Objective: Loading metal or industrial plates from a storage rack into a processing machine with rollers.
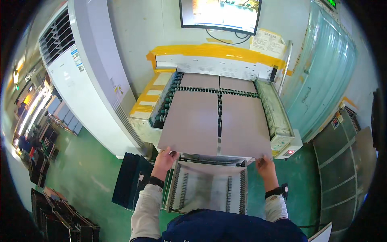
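Note:
Two flat pinkish-brown panels, the left panel (191, 121) and the right panel (245, 125), lie side by side on a roller conveyor (219, 117), their near edges sticking out toward me. My left hand (164, 162) is closed at the near left corner of the left panel. At the near right corner of the right panel, my right hand (265, 166) is closed on its edge, the fingertips partly hidden. Farther back on the rollers lie two more panels of the same colour (200, 80). Below the near edges stands a slotted rack (205, 185) with toothed strips.
Left stands a tall white air conditioner (94, 80), with a dark ribbed stack (131, 181) on the green floor (90, 173) near it. Side rails (275, 109) flank the rollers. A screen (219, 14) hangs above. Grey racks (338, 161) stand at right, dark racks (60, 220) at lower left.

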